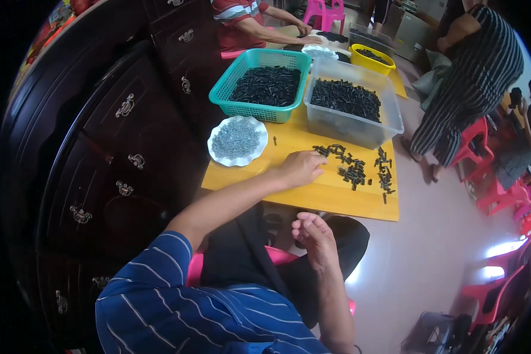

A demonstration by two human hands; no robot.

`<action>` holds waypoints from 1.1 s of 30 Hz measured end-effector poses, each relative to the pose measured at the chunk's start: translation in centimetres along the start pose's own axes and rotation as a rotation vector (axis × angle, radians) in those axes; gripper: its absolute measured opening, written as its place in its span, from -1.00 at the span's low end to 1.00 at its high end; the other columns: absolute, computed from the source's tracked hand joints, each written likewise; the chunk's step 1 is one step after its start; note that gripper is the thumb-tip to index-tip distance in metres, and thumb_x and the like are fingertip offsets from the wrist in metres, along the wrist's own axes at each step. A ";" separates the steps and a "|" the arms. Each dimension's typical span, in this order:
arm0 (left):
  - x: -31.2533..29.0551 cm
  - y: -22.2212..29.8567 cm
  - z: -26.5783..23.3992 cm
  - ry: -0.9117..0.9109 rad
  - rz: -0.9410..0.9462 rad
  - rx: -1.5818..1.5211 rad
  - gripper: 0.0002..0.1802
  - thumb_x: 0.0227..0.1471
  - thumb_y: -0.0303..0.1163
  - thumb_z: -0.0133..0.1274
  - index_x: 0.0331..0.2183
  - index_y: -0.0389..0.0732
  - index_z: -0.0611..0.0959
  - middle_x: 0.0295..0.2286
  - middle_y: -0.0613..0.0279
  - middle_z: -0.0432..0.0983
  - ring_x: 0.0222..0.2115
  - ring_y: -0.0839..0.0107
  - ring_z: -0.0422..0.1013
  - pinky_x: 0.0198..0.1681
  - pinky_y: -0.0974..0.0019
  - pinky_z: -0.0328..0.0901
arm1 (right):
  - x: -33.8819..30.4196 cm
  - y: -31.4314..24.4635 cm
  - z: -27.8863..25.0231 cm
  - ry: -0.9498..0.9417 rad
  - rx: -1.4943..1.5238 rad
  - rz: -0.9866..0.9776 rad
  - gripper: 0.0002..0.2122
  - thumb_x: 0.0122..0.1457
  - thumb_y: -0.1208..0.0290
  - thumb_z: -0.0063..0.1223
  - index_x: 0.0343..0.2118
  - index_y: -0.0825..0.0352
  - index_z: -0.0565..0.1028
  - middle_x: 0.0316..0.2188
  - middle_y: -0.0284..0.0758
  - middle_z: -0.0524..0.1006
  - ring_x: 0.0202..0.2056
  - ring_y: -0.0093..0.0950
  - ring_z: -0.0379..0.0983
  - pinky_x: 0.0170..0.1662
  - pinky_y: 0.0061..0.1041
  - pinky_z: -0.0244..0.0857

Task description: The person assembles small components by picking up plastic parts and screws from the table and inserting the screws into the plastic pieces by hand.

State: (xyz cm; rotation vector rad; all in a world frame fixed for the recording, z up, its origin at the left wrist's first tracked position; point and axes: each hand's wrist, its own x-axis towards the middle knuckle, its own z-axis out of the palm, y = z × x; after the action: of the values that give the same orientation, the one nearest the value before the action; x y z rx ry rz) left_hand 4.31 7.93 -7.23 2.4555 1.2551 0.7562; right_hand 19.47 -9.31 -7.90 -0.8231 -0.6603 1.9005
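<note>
My left hand [304, 169] reaches over the yellow tabletop [283, 197], its fingers bent together at the edge of a loose pile of small black plastic parts [353, 174]. Whatever is between those fingertips is hidden. Closer to my body, just off the table's front edge, my right hand [315, 236] is raised with its fingers curled in a pinch. Anything in it is too small to make out. Left of the pile stands a white scalloped dish [213, 148] of small silvery metal pieces. One single dark part [274, 141] lies beside it.
A green plastic basket [217, 88] and a clear plastic bin [389, 121], both full of black parts, stand at the table's back. A yellow basin [383, 69] is beyond. Dark drawers [124, 147] flank the left. Two people [242, 26] [469, 76] are nearby, with pink stools [475, 150].
</note>
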 end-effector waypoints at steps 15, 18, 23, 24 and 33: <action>5.3 0.6 5.5 0.026 0.027 0.144 -0.84 0.01 -0.36 0.07 -0.36 -0.15 0.69 -0.40 0.09 0.55 -0.34 0.07 0.52 -0.29 0.02 0.41 | -0.1 -0.3 0.1 0.008 0.018 0.007 -0.77 0.25 0.31 0.12 -0.11 0.29 0.50 -0.29 -0.37 0.59 -0.30 -0.56 0.52 -0.12 -0.56 0.35; 5.5 0.1 6.0 0.069 0.064 0.104 -0.87 0.01 -0.34 0.09 -0.43 -0.15 0.69 -0.44 0.13 0.54 -0.35 0.08 0.51 -0.29 0.03 0.41 | -0.1 -0.4 0.2 0.005 0.026 0.006 -0.78 0.25 0.31 0.12 -0.11 0.29 0.50 -0.30 -0.37 0.59 -0.30 -0.56 0.52 -0.13 -0.56 0.35; 5.5 0.1 6.8 0.052 0.067 0.154 -0.87 0.04 -0.34 0.06 -0.43 -0.18 0.62 -0.45 0.13 0.55 -0.37 0.08 0.51 -0.27 0.01 0.40 | -0.2 -0.5 0.3 0.002 0.034 0.000 -0.79 0.25 0.32 0.12 -0.12 0.28 0.50 -0.31 -0.36 0.60 -0.31 -0.56 0.52 -0.13 -0.56 0.35; 5.4 -0.4 7.0 0.056 0.064 0.157 -0.87 0.04 -0.34 0.06 -0.43 -0.18 0.62 -0.45 0.13 0.55 -0.37 0.08 0.51 -0.27 0.01 0.40 | -0.1 -0.4 0.3 0.003 0.026 0.005 -0.79 0.25 0.32 0.12 -0.12 0.28 0.51 -0.31 -0.36 0.60 -0.31 -0.56 0.52 -0.14 -0.56 0.36; 3.0 -2.2 0.2 0.209 -0.069 -0.065 -0.91 0.04 -0.45 0.00 -0.43 -0.25 0.55 -0.53 -0.06 0.55 -0.43 -0.07 0.51 -0.35 -0.03 0.37 | -0.1 -0.5 0.2 -0.012 0.059 -0.003 -0.80 0.26 0.33 0.10 -0.12 0.29 0.51 -0.31 -0.36 0.60 -0.32 -0.56 0.52 -0.14 -0.56 0.36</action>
State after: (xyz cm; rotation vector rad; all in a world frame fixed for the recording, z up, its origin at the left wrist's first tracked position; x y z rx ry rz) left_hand 4.43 11.63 -7.41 2.3174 1.3562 1.0391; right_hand 19.61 -9.18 -7.34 -0.7738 -0.6099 1.9141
